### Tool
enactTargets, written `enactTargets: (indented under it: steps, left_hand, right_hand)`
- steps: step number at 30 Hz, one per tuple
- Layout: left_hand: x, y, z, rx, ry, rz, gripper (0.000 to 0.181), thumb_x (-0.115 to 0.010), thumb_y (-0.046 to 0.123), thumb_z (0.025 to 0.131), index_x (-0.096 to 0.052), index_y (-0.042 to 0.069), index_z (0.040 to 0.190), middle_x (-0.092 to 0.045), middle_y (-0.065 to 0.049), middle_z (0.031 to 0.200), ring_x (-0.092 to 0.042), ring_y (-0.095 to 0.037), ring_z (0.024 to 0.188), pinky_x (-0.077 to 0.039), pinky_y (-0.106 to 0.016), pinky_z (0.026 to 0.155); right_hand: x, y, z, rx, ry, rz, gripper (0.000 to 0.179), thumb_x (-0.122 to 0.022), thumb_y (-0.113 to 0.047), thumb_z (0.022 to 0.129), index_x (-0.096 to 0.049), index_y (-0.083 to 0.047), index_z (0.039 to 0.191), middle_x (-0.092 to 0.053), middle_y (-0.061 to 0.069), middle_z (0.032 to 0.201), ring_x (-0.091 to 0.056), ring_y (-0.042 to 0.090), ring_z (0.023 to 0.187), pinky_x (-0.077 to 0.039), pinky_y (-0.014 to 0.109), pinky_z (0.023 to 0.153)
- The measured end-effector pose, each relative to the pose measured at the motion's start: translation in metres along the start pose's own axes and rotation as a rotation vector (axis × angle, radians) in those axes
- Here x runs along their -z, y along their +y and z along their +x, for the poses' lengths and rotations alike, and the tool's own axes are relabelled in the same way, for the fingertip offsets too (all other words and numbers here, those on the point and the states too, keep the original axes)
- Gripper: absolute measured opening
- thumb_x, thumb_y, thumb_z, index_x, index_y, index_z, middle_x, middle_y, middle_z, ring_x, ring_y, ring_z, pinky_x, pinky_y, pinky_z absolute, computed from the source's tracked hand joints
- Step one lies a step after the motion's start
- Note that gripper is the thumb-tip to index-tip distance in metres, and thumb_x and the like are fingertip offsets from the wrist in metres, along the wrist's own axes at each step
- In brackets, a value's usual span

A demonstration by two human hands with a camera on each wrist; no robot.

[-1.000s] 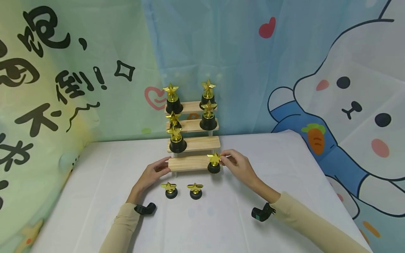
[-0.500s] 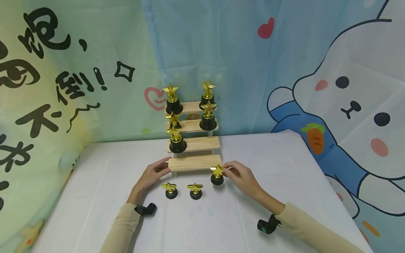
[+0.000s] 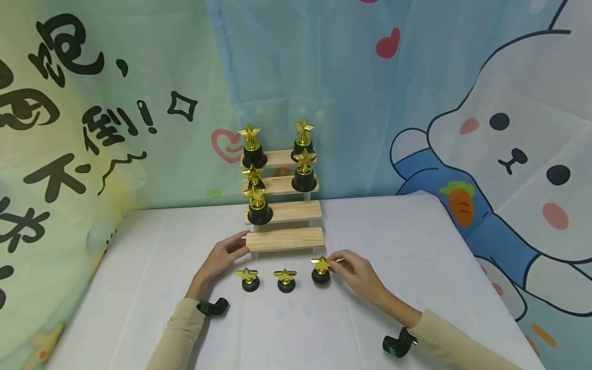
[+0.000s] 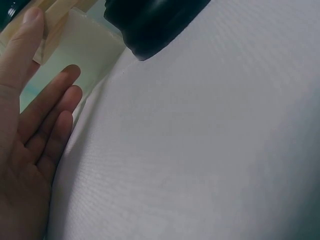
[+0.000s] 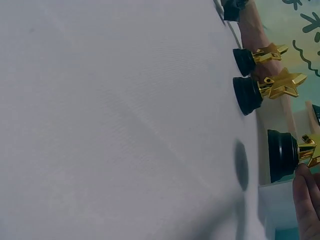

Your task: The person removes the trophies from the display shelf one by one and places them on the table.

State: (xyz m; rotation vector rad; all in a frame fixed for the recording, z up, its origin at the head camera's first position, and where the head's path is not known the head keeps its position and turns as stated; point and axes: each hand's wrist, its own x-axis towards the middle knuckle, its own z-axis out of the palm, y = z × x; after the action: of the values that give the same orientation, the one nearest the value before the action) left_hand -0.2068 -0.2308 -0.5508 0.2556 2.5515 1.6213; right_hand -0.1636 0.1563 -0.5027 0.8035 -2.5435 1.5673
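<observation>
My right hand (image 3: 358, 275) pinches a small gold star trophy (image 3: 321, 276) with a black base, upright in front of the tiered wooden display stand (image 3: 284, 240). In the right wrist view this trophy's base (image 5: 282, 156) is off the white cloth, its shadow apart from it. Two like trophies, a left one (image 3: 250, 281) and a middle one (image 3: 286, 282), stand on the table in a row to its left. My left hand (image 3: 225, 257) holds the left end of the lowest step, thumb along the board (image 4: 52, 30), the other visible fingers loosely extended.
On the higher steps stand several more star trophies, among them a top left one (image 3: 253, 149), a top right one (image 3: 303, 136) and a third-step one (image 3: 259, 210). A printed cloth backdrop (image 3: 351, 103) hangs behind the white-covered table (image 3: 277, 339).
My right hand has carried the trophy from the right end of the lowest step forward and down, to the right of the two table trophies. My left hand has stayed at the stand.
</observation>
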Motion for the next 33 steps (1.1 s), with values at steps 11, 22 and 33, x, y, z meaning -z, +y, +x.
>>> enactTargets:
  steps: [11, 22, 33]
  left_hand:
    - [0.0, -0.002, -0.001, -0.001, -0.001, 0.003, 0.057, -0.069, 0.035, 0.09, -0.05, 0.022, 0.142, -0.066, -0.012, 0.125, -0.062, -0.027, 0.115, -0.047, -0.042, 0.1]
    - [0.0, -0.003, 0.001, -0.003, 0.001, 0.014, 0.058, -0.068, 0.035, 0.09, -0.049, 0.021, 0.143, -0.066, -0.012, 0.125, -0.062, -0.027, 0.114, -0.048, -0.042, 0.099]
    - [0.0, -0.003, 0.001, -0.006, 0.002, 0.01, 0.057, -0.069, 0.034, 0.09, -0.05, 0.021, 0.142, -0.067, -0.012, 0.123, -0.063, -0.027, 0.114, -0.049, -0.034, 0.096]
  right_hand:
    - [-0.001, 0.011, -0.011, 0.034, -0.006, -0.038, 0.012, -0.062, -0.005, 0.094, -0.065, -0.006, 0.105, -0.069, 0.01, 0.102, -0.069, 0.007, 0.089, -0.058, 0.022, 0.075]
    - [-0.003, 0.018, -0.016, 0.041, -0.017, -0.061, 0.012, -0.063, -0.005, 0.093, -0.065, -0.007, 0.104, -0.07, 0.01, 0.102, -0.068, 0.004, 0.09, -0.058, 0.022, 0.074]
    - [-0.006, 0.02, -0.019, 0.029, -0.004, -0.034, 0.012, -0.064, -0.004, 0.091, -0.065, -0.006, 0.103, -0.071, 0.01, 0.1, -0.066, 0.0, 0.089, -0.057, 0.021, 0.073]
